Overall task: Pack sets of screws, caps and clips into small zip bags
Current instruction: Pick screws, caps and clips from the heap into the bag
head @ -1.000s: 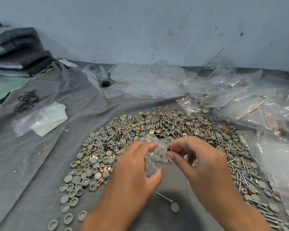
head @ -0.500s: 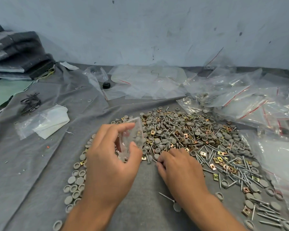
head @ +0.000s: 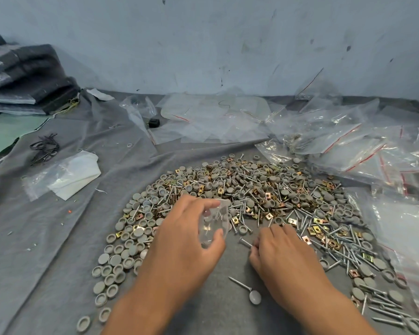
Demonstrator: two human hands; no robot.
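Head view, left hand [head: 182,247] gripping small zip bag [head: 213,223] holding screws, right hand [head: 283,257] pinching a screw [head: 245,243].

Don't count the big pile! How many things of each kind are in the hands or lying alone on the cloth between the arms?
Zip bags: 1, the zip bag held in the left hand
Screws: 2, the pinched screw at the right hand and the loose screw
Grey caps: 1, the loose cap
Total: 4
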